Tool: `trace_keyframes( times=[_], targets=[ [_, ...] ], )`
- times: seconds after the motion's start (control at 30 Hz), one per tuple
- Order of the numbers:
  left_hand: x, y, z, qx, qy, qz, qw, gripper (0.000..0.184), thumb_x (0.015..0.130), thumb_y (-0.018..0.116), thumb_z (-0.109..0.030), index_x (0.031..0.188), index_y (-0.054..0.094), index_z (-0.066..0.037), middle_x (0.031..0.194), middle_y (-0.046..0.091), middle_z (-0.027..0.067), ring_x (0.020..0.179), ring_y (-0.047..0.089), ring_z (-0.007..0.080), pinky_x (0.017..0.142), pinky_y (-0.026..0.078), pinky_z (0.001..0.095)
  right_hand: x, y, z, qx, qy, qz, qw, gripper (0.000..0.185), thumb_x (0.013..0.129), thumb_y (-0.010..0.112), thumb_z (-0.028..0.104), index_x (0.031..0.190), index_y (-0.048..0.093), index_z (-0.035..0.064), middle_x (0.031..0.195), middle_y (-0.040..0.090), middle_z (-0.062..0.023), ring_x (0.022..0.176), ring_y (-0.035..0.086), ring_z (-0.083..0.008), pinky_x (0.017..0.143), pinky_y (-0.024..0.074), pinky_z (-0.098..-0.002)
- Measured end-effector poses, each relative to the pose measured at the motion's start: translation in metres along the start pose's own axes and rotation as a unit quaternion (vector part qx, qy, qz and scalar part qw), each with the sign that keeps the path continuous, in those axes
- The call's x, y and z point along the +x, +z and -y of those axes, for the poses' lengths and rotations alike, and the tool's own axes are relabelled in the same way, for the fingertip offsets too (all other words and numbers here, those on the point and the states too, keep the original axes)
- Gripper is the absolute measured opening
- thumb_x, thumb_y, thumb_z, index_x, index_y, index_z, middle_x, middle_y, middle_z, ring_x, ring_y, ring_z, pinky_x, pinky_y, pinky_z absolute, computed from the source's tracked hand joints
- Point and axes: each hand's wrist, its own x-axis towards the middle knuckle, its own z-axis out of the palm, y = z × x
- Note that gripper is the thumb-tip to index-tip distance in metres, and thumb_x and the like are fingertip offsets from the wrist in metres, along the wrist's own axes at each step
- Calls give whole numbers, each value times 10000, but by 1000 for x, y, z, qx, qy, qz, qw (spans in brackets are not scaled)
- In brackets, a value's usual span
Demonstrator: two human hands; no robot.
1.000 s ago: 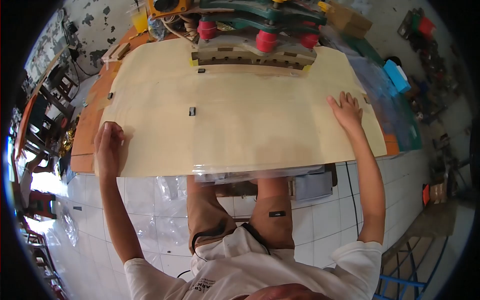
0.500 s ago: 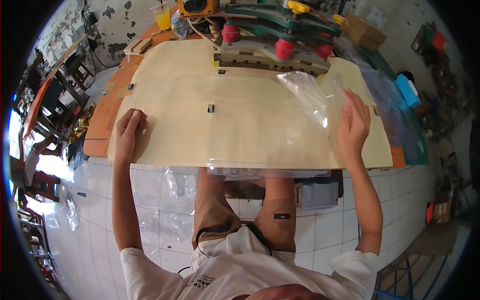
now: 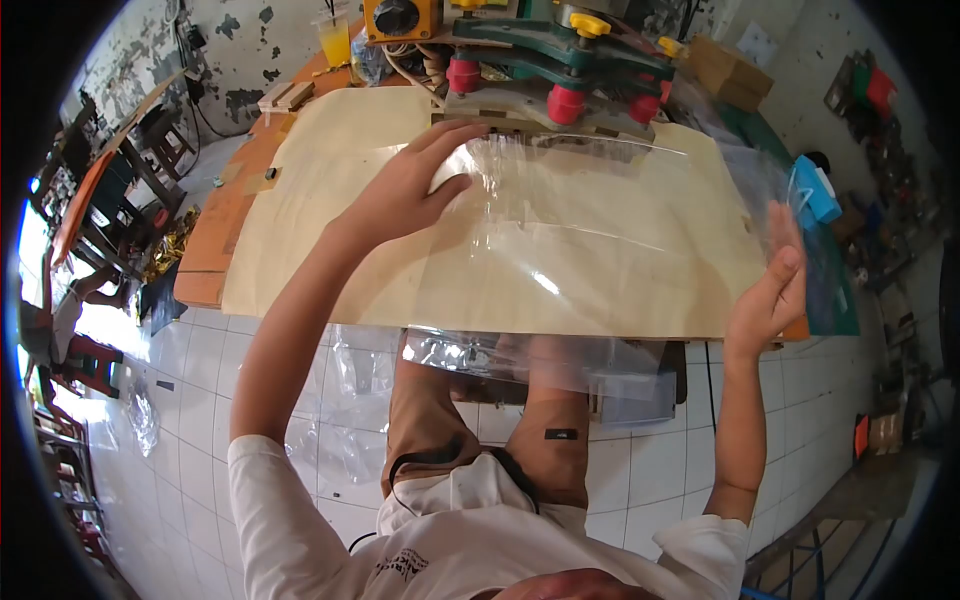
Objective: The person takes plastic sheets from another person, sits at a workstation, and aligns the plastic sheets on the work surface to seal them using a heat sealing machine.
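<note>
A clear plastic sheet (image 3: 560, 250) lies over the pale board (image 3: 310, 230), its near end hanging past the front edge above my knees. My left hand (image 3: 410, 190) is at the sheet's far left corner, fingers stretched out and thumb apart, seemingly touching the film. Beyond the fingertips stands a machine head with green arms (image 3: 560, 50), red knobs (image 3: 566, 102) and yellow knobs (image 3: 590, 25). Off the board's right edge, my right hand (image 3: 770, 295) is raised with fingers extended, slightly blurred, beside more clear film (image 3: 755, 170); I cannot tell whether it touches that film.
An orange control box (image 3: 400, 18) and a cup of yellow drink (image 3: 334, 42) stand at the back. Small wooden pieces (image 3: 285, 97) lie at the back left. A blue packet (image 3: 815, 190) and cardboard box (image 3: 728, 75) are at the right. Plastic film (image 3: 355, 430) lies on the tiled floor.
My left hand has moved from the board's left side up to the sheet's far left corner and opened. My right hand has shifted right, and the sheet now lies flatter.
</note>
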Motion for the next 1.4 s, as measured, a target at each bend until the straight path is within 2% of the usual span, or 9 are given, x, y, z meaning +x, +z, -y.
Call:
trace_keyframes(
  times=[0.1, 0.17, 0.23, 0.27, 0.4, 0.63, 0.8, 1.0, 1.4],
  targets=[
    [30, 23, -1, -22, 55, 14, 998, 505, 915, 645, -123, 1388, 476, -76, 1373, 530, 170, 1236, 522, 387, 1029, 444, 441, -2, -9, 4, 18, 20, -12, 1000, 502, 1088, 380, 326, 1262, 588, -96, 1251, 646, -180, 1173, 605, -248, 1023, 448, -349],
    [46, 28, -9, -13, 79, -10, 997, 420, 914, 652, -122, 1316, 548, -61, 1265, 613, 166, 1145, 594, 363, 967, 484, 427, -4, -15, 2, -3, 24, -8, 1000, 486, 1087, 383, 318, 1252, 603, -82, 1261, 643, -180, 1174, 607, -251, 1026, 446, -359],
    [63, 29, -5, -71, 33, 65, 995, 280, 912, 664, -113, 1177, 636, -29, 1085, 693, 153, 979, 671, 325, 857, 528, 395, -6, -22, -4, -20, 30, 5, 999, 470, 1086, 387, 306, 1250, 610, -74, 1262, 645, -177, 1176, 606, -251, 1028, 444, -364],
    [66, 30, -3, -113, 53, 29, 992, 207, 929, 679, -139, 1092, 674, -11, 970, 710, 97, 833, 674, 202, 797, 536, 327, -7, -26, -7, -34, 39, 18, 998, 454, 1085, 392, 293, 1248, 617, -65, 1263, 646, -174, 1178, 605, -252, 1029, 442, -369],
    [66, 20, -2, -170, -15, 59, 984, 195, 928, 698, -153, 1045, 694, 4, 910, 712, 52, 824, 649, 105, 759, 527, 273, -8, -32, -14, -34, 94, 38, 994, 432, 1079, 404, 278, 1245, 628, -51, 1247, 656, -166, 1166, 608, -250, 1029, 440, -377],
    [55, 11, -7, -203, -51, 30, 977, 171, 902, 718, -112, 1014, 679, 11, 859, 715, 71, 763, 658, 114, 739, 538, 265, -4, -22, -22, -32, 157, 55, 985, 491, 1078, 383, 345, 1264, 625, -40, 1231, 664, -163, 1142, 617, -252, 1019, 446, -377],
    [50, 13, -1, -202, -17, -22, 979, 96, 867, 722, -64, 919, 667, -5, 805, 716, 70, 684, 666, 136, 690, 543, 274, -3, -16, -18, -23, 175, 56, 983, 502, 1078, 381, 359, 1276, 619, -36, 1236, 662, -162, 1153, 611, -252, 1026, 441, -378],
    [47, 12, -1, -169, -9, -13, 985, 77, 863, 737, -56, 893, 680, -14, 787, 699, 41, 739, 669, 124, 706, 540, 273, -7, -17, -17, -28, 182, 60, 981, 515, 1078, 374, 367, 1295, 607, -37, 1261, 653, -169, 1164, 604, -257, 1039, 433, -382],
    [46, 2, -5, -96, 29, 36, 994, 151, 859, 734, -93, 990, 717, -21, 846, 717, 89, 740, 665, 196, 703, 534, 307, -13, -23, -21, -41, 156, 70, 985, 527, 1073, 378, 388, 1275, 627, -30, 1248, 662, -163, 1149, 605, -255, 1038, 429, -392]
  ],
)
